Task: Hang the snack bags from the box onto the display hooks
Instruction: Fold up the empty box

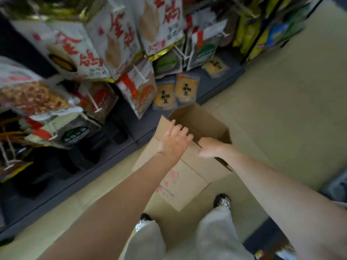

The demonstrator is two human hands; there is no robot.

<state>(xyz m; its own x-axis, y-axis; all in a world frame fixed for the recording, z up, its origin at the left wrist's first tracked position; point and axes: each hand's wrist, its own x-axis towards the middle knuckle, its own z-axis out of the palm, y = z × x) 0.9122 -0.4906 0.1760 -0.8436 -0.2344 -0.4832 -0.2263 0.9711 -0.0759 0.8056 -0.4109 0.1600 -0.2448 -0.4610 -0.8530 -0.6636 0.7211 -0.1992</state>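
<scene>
Brown cardboard, that's where all the attention is: the box (187, 166) sits on the pale floor (281, 91) right in front of the person's feet, just beside the base of the rack, its mouth tipped away toward the shelving. Left hand (173, 141) is spread over the near flap, fingers fairly straight and reaching over the edge into the opening, pressing rather than gripping as far as I can make out. Right hand (210, 148) is on the box's right rim with fingers curled down over the cardboard, a proper hold, I'd say to steady the box or pull the flap wide.

What's inside? I can't tell you. The part of the interior that shows is bare brown wall, and the hands cover the rest, so no bag is visible in there.

Up on the left, the display hooks (139, 74), white prongs, already carry plenty of snack bags (116, 40), white packs with red lettering, hanging face out so shoppers can read them. Neither hand has a bag.
</scene>
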